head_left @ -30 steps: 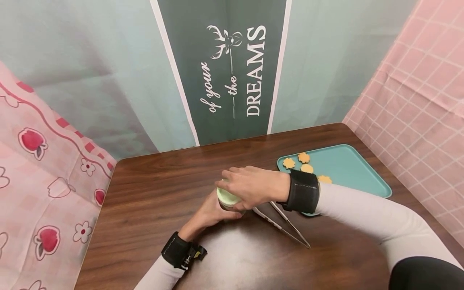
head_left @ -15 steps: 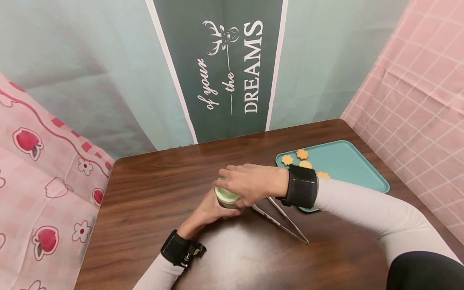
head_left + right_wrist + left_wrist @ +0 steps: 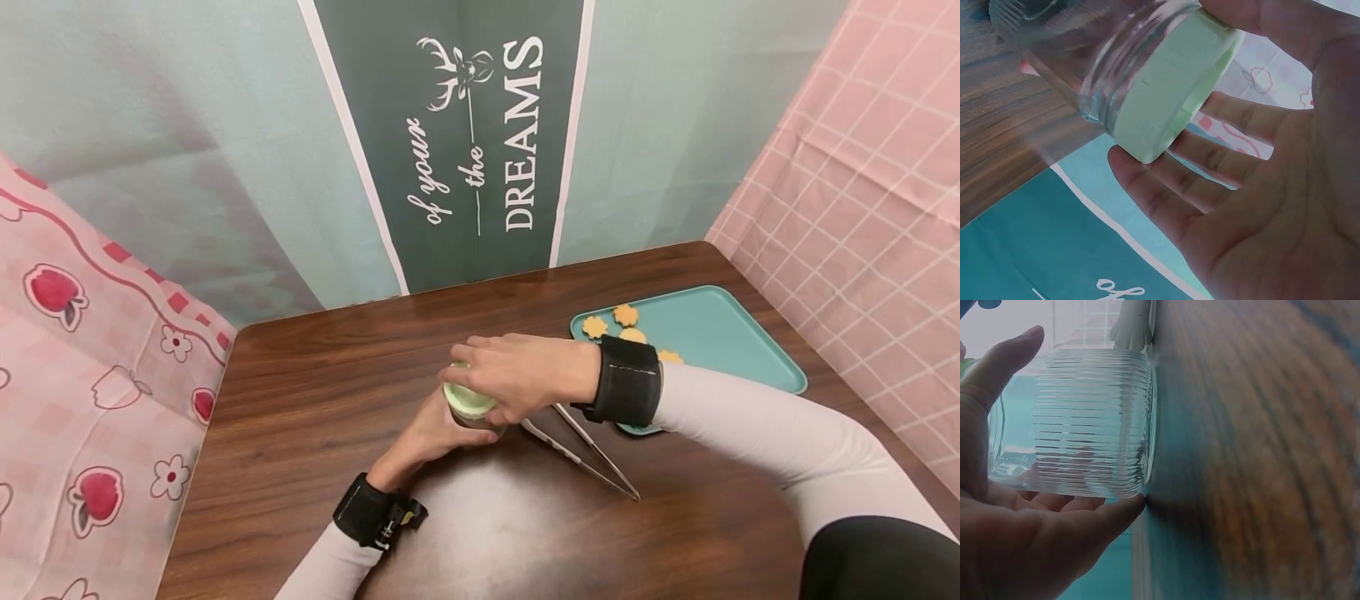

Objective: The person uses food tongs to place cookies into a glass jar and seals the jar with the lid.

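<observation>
Mostly hands (image 3: 517, 377) hide the jar (image 3: 468, 406).

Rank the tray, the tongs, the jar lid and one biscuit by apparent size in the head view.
1. tray, partly hidden by the wrist
2. tongs
3. jar lid, mostly covered by the right hand
4. biscuit

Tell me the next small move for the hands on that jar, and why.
Probably twist the pale green lid with the right hand while the left hand steadies the ribbed glass jar on the table. The right fingers wrap the lid from above, the lid still sits on the neck, and the left hand grips the jar's body.
</observation>
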`<state>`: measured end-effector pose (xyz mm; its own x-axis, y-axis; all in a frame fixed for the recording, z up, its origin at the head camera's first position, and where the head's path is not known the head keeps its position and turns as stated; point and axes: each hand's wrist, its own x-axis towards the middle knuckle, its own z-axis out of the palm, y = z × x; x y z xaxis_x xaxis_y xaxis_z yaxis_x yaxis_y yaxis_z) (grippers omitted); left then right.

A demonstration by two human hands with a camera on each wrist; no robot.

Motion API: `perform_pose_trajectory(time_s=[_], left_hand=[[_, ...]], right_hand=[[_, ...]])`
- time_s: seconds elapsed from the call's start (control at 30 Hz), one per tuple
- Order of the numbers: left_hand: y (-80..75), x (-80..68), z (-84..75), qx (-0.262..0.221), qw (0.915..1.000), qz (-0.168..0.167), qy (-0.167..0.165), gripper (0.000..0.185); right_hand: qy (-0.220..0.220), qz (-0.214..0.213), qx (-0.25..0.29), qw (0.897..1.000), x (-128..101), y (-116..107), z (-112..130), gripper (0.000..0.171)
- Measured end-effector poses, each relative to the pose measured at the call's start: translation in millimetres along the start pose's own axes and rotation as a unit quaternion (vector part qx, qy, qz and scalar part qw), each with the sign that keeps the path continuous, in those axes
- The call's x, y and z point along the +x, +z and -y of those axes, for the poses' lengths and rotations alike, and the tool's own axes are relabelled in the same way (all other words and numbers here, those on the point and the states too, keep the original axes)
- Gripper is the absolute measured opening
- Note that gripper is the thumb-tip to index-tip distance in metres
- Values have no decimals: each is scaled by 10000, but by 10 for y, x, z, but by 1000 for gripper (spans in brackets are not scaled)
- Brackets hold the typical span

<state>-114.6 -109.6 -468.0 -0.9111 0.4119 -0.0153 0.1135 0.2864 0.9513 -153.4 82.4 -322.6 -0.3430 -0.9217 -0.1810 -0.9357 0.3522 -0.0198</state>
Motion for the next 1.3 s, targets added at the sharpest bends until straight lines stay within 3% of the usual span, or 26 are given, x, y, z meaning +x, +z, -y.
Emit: perform_pose_trajectory(time_s=[0.67,0.97,1.3], left_hand=[[33,-24,16,15,10000,16,4,91],[0,9,-13,56,9998,38,165,100],[-14,34,-18,-3,9999,4,100,97]], right_hand=[[111,36,93,9999,-112,-53,33,74],[105,-190,-87,9997,-183,-104,54,74],[93,-332,-146,9993,-276,-124,56,72]])
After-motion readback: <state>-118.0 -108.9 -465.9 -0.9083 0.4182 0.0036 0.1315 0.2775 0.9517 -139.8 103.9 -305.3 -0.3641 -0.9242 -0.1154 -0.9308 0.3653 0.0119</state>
